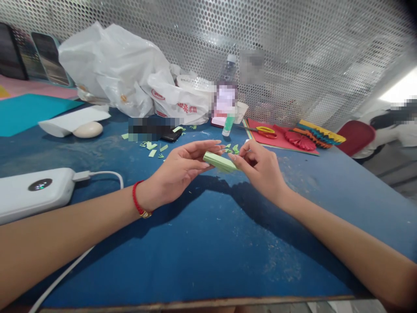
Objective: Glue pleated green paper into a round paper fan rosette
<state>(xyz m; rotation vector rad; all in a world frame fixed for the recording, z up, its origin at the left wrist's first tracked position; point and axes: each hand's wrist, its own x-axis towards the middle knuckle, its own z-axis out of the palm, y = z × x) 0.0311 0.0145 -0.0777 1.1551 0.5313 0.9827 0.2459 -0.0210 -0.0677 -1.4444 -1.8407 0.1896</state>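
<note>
A narrow stack of folded light green paper is held up above the blue table, tilted down to the right. My left hand pinches its left end between thumb and fingers; a red bracelet circles that wrist. At the right end, my right hand grips the paper with thumb and curled fingers. Green paper scraps lie on the table behind my left hand, and more cut green bits lie just behind the folded paper.
Behind stand a glue stick, a lit phone, a bottle and white plastic bags. Yellow-handled scissors rest on red paper near colourful pleated paper. A white power bank with a cable lies left.
</note>
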